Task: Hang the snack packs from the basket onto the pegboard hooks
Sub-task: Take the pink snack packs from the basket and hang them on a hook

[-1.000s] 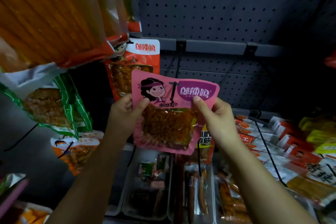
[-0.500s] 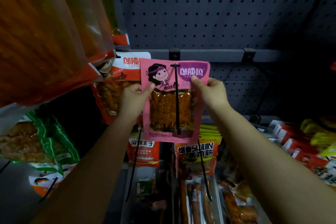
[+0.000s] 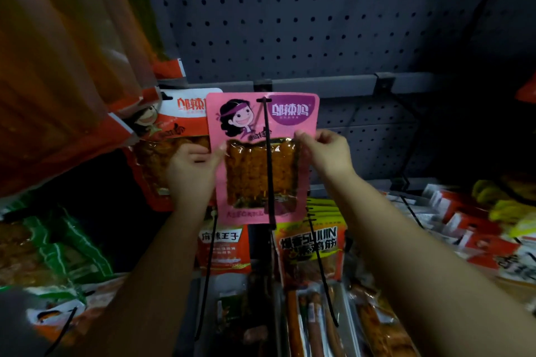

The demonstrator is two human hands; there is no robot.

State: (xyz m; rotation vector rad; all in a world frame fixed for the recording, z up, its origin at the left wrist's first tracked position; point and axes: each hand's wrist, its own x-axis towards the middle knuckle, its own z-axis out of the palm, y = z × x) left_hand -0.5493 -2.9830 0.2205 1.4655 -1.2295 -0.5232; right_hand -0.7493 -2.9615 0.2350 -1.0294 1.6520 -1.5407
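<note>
**Pink pack threaded on the hook, both hands at its sides**

A flat pink plastic snack pack with a cartoon face and a clear window of orange-brown snack (image 3: 262, 153) hangs upright in front of the grey perforated pegboard (image 3: 290, 14). The long black wire hook (image 3: 268, 165) passes through the slot at the pack's top edge and runs down its face toward the camera, so the pack sits far back on the hook, close to the grey rail.

The left hand (image 3: 190, 174) pinches the pack's left edge, thumb on the front. The right hand (image 3: 326, 153) pinches the right edge just above the window, fingers curled round it. Both hands sit at about the same height, one on each side of the hook line, neither clearly nearer.

The pack's long axis runs vertically; the hook's runs out from the board. Any last push, I judge, goes straight back along the hook, after which both hands can let go.

An orange-and-white snack pack (image 3: 174, 136) hangs just to the left, partly behind the left hand.
</note>
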